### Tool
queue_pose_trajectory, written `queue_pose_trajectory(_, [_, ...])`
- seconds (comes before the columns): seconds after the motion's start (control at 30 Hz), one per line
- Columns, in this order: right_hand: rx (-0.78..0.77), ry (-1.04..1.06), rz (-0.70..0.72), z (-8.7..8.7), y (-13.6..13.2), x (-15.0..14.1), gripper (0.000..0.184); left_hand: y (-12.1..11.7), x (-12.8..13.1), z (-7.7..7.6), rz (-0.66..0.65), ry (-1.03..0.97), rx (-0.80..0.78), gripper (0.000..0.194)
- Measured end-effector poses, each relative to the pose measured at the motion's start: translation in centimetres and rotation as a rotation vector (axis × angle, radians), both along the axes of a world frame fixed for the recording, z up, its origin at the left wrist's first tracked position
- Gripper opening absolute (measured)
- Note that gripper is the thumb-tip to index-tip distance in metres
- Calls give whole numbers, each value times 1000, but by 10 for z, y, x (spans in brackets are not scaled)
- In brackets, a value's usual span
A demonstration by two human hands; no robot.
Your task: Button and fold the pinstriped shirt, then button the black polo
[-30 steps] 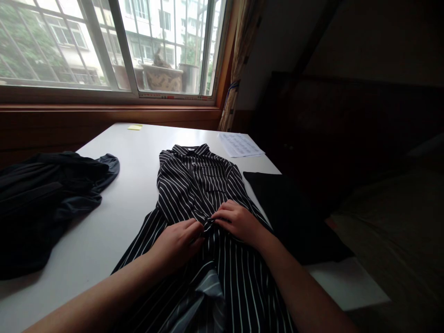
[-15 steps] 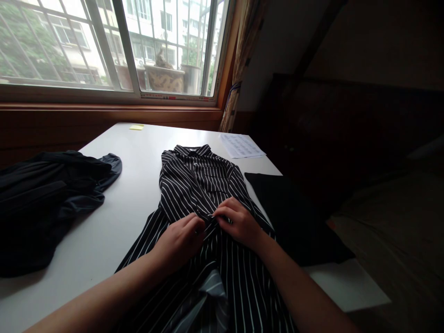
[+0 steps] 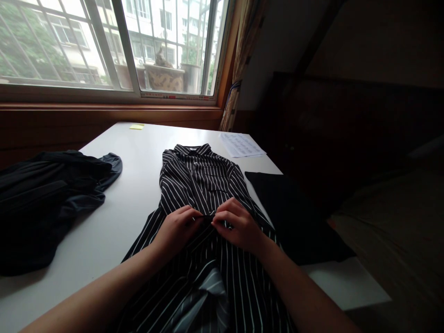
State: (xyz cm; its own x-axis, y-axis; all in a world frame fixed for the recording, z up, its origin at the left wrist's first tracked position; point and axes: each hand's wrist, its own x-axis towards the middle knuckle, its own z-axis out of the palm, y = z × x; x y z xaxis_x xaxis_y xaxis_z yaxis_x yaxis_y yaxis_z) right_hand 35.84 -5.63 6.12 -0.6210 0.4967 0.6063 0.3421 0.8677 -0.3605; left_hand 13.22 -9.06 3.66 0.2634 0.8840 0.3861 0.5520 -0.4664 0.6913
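Note:
A black shirt with white stripes (image 3: 215, 178) lies front up, its collar at the far end. My left hand (image 3: 179, 227) pinches the fabric at the shirt's front opening, around the middle. Close beside it, my right hand (image 3: 237, 224) grips the other side of the opening between thumb and fingers. A short stretch of dark cloth spans the two hands. One small button shows near the collar; whether a button sits between my fingers cannot be seen. Toward me the lower part spreads out, with a greyish inner side turned up.
On the white table (image 3: 138, 152), a heap of dark clothing (image 3: 52, 199) lies at the left. A folded black cloth (image 3: 294, 217) is at the right. Printed sheets (image 3: 242, 145) and a yellow sticky note (image 3: 136, 126) lie toward the window (image 3: 166, 51).
My left hand has shifted slightly up and its fingers now reach out toward the right hand at the opening. The right hand stays nearly in place. The surrounding things have not moved.

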Motion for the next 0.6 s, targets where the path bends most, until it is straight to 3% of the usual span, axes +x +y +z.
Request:
queue_pose_trajectory(0.07, [-9, -74, 2, 2, 0, 3, 7, 2, -2, 2, 24, -43, -73, 9])
queue_pose_trajectory(0.27, [-39, -299, 9, 1, 5, 9, 28, 3, -5, 8, 25, -121, -261, 12])
queue_pose_trajectory(0.6, [32, -245, 31, -6, 10, 4, 12, 6, -8, 12, -12, -102, -311, 15])
